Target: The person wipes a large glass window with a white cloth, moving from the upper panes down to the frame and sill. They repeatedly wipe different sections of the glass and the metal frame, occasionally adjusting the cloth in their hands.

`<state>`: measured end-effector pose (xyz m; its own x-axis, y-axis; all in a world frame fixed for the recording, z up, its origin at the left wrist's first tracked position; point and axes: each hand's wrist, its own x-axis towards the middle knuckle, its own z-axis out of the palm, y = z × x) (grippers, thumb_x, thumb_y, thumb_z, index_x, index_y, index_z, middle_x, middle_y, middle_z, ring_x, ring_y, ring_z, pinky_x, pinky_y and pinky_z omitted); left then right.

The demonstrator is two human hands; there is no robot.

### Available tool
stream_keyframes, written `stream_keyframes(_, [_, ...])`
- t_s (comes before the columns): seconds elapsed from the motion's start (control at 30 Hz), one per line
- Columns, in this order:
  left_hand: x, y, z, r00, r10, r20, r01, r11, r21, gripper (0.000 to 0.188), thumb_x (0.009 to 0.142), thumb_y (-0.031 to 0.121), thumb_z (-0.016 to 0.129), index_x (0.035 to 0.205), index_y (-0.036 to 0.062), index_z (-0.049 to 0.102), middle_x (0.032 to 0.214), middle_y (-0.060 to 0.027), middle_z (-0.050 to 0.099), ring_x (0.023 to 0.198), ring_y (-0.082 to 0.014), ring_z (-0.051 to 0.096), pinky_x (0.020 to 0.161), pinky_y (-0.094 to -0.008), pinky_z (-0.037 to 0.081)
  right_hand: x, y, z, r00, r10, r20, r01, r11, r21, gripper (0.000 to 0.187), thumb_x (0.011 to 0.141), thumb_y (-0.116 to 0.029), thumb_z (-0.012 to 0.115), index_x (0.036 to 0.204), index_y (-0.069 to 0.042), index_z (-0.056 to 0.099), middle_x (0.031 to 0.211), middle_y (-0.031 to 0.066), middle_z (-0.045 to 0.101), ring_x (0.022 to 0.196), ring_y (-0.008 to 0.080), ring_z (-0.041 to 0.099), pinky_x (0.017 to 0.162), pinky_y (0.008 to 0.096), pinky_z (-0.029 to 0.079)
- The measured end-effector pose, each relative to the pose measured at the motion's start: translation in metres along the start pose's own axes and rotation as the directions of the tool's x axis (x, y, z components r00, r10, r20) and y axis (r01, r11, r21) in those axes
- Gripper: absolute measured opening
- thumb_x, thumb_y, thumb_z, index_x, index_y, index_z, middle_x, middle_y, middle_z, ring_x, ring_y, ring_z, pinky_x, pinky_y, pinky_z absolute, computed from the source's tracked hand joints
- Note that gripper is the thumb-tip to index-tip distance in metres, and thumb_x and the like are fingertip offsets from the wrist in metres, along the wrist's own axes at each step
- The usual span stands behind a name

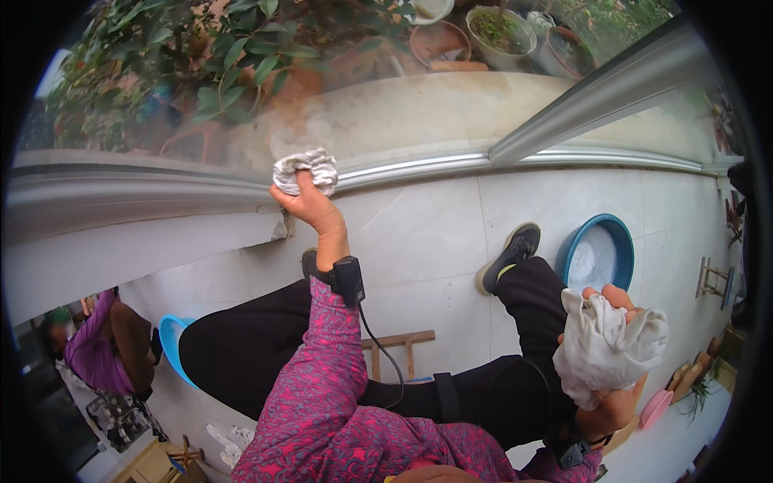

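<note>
"Patterned sleeve [310, 370] in pink and grey, right under the lens, running up to the left hand [316, 211]. Is that hand holding anything?"

"Yes, a crumpled rag [314, 167], pale with greyish creases. The fingers are bunched firmly around it, just by the metal rail [419, 171] at the foot of the window [386, 113]."

"Touching the glass?"

"Hard to be sure from above; the rag looks to be against the pane's lower edge, but the far side of it is hidden."

"And the right hand [618, 404]?"

"Off to the lower right, clamped round a bigger white cloth [608, 346], all wadded folds. Fingers show over its far edge, the heel of the hand below it. That cloth is well apart from the window, on the near side of a teal basin [630, 245]."

"What's in the basin?"

"Whitish, sudsy water [594, 256]. It stands on the pale tiled floor [435, 233], near the person's right shoe [517, 251]."

"Anything else close by?"

"A wooden stool [411, 348] between the legs, partly covered by the left arm. By the left knee is a light blue basin [170, 350], and past it another person [101, 346] in purple."

"Beyond the glass?"

"Potted plants [501, 32], with leafy branches [250, 56] to the left"
</note>
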<state>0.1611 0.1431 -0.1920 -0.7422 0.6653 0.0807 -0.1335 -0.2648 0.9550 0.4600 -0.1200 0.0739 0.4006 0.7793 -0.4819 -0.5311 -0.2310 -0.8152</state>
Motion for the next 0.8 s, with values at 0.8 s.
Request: stream_keyframes(0.8, [-0.05, 0.064, 0.053, 0.935, -0.245, 0.258, 0.308, 0.921, -0.24, 0.025, 0.091, 0.006, 0.065, 0.11, 0.006, 0.048, 0.105, -0.0057, 0.06, 0.09, -0.0138, 0.061, 0.077, -0.0289, 0.053, -0.007, -0.006, 0.008, 0.991, -0.123, 0.06, 0.135, 0.942, -0.307, 0.089, 0.078, -0.02, 0.078, 0.148, 0.003, 0.028, 0.14, 0.0226, 0.048, 0.115, 0.0286, 0.06, 0.095, 0.0428, 0.054])
